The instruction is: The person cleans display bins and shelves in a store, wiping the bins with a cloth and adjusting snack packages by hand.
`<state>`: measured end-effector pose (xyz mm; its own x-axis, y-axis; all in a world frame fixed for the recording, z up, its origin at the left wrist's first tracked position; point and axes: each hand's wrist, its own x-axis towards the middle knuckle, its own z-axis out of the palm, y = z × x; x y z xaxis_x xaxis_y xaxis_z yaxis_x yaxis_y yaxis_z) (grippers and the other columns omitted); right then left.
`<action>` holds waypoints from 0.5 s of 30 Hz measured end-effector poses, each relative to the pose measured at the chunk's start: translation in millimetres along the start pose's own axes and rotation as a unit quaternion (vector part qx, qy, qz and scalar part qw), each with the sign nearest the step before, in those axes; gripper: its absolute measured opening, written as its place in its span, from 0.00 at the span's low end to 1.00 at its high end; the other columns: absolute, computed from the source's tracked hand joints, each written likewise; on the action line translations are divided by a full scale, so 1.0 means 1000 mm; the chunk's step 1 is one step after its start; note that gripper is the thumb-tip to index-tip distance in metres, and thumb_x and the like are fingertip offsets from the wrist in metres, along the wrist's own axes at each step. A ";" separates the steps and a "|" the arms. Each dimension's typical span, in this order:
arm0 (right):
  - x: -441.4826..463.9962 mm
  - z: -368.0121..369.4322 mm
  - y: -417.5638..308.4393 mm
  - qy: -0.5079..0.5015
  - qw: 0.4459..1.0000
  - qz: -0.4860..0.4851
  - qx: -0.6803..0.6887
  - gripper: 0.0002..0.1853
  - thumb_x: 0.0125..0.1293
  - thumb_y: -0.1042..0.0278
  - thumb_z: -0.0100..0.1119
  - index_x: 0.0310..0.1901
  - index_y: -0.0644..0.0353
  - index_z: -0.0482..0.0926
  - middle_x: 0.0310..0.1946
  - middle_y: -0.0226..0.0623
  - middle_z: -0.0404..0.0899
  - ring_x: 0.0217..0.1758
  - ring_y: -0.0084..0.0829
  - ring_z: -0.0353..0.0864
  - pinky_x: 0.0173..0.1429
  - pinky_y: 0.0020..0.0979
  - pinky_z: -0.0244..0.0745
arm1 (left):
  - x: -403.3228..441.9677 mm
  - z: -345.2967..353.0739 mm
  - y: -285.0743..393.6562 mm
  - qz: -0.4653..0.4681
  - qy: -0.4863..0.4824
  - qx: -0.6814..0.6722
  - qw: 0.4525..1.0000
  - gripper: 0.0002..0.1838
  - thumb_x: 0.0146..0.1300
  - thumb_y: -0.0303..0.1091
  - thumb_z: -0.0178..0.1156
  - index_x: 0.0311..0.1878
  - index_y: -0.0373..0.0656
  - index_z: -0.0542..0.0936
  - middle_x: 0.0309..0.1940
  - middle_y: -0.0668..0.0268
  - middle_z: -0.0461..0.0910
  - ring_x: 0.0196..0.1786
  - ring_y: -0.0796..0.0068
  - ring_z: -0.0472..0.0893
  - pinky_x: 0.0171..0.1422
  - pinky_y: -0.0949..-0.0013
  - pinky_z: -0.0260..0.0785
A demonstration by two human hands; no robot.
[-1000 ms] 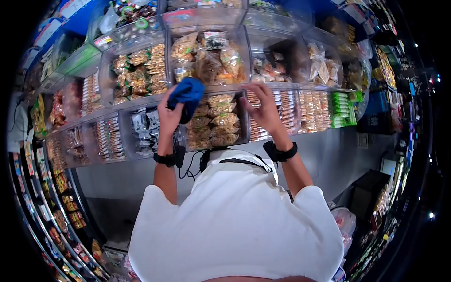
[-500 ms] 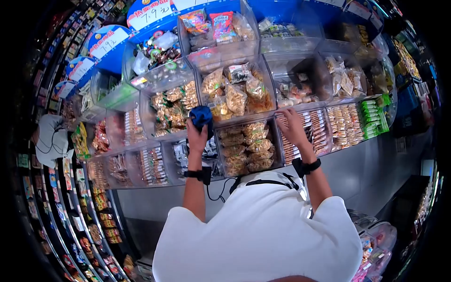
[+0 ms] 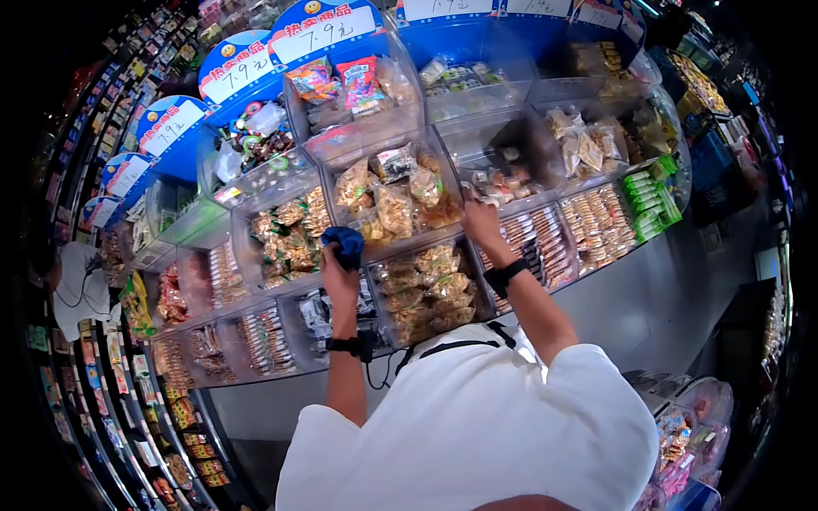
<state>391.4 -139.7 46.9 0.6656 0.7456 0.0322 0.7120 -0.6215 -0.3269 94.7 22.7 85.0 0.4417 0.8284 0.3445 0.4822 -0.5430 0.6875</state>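
Note:
My left hand [image 3: 339,271] is closed around a bunched dark blue cloth [image 3: 343,247]. It is over the front edge of the upper bin row, between the bin of green-and-gold snack packets [image 3: 294,234] and the bin of clear snack bags [image 3: 394,200]. My right hand [image 3: 482,220] reaches to the clear bin divider [image 3: 452,166] right of those bags, its fingers partly spread at the edge and nothing visible in them. Below it lie rows of slim wrapped snacks [image 3: 537,243]. Bagged golden snacks [image 3: 426,285] fill the lower bin between my arms.
Blue price signs [image 3: 324,34] stand along the back of the tiered display. Green packets [image 3: 652,200] sit at its right end. A person in white [image 3: 81,289] is at the far left, beside packed shelves. Another clear bin stand [image 3: 694,422] is behind me on the right.
The view has shifted, so the display sits further left and lower. My right hand has moved back to the divider corner, its fingers less spread. My left hand still holds the cloth.

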 end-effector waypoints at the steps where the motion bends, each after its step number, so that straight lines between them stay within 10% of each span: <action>1: -0.003 0.001 -0.004 0.034 0.999 0.015 -0.001 0.20 0.74 0.55 0.46 0.55 0.63 0.74 0.32 0.58 0.83 0.38 0.60 0.83 0.50 0.56 0.75 | 0.005 0.003 -0.002 0.003 0.006 -0.001 1.000 0.26 0.47 0.14 0.57 0.53 0.42 0.72 0.43 0.43 0.76 0.47 0.35 0.75 0.50 0.45 0.68; 15: -0.011 -0.025 -0.017 -0.012 0.999 0.034 0.037 0.23 0.76 0.54 0.42 0.67 0.55 0.66 0.38 0.62 0.83 0.42 0.66 0.81 0.51 0.60 0.74 | 0.104 0.015 -0.016 0.014 0.029 0.038 0.999 0.28 0.47 0.19 0.60 0.56 0.49 0.75 0.44 0.46 0.81 0.49 0.40 0.78 0.50 0.45 0.71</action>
<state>377.9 -143.1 75.6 0.7056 0.7084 -0.0156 0.6460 -0.6522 -0.3966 144.1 115.1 100.5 0.4135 0.8176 0.4007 0.5263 -0.5738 0.6275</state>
